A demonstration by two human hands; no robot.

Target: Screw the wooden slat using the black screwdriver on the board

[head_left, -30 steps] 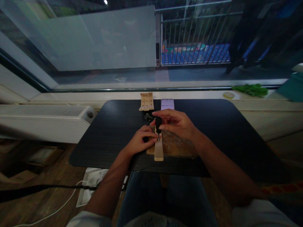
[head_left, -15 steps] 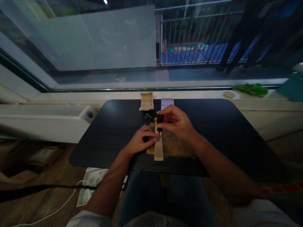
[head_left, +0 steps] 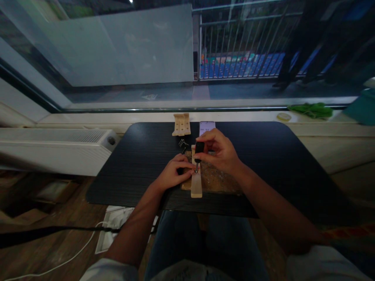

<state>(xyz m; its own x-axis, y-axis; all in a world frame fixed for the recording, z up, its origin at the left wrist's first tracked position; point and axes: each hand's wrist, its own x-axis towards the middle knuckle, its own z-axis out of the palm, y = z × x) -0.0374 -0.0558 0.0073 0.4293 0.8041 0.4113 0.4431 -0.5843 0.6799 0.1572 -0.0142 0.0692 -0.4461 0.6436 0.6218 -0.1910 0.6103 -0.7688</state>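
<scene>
Well left of the board (head_left: pixel 221 179), past the end of the dark surface (head_left: pixel 131 168), stands a white radiator (head_left: pixel 58 148); nearer, also left of the board, a white tray (head_left: pixel 102 240) shows below the surface. The left hand (head_left: pixel 174 171) rests at the board's left side, fingers bent, tips touching the strip (head_left: pixel 196 189); whether they pinch anything cannot be told. Beyond the board's left end are three wooden pieces (head_left: pixel 181 125) side by side, with loose screws (head_left: pixel 182 143) nearer it. The strip lies across the board's left part, its near end jutting past the edge. Over it the screwdriver (head_left: pixel 199 150) stands almost upright, tip down by the left fingertips. Behind the board lies a lit phone (head_left: pixel 207 126). The right hand (head_left: pixel 221 152), above the board, is closed around the screwdriver's handle between thumb and fingers. Far right beyond the board, greens (head_left: pixel 311 110) sit on the sill (head_left: pixel 249 117).
</scene>
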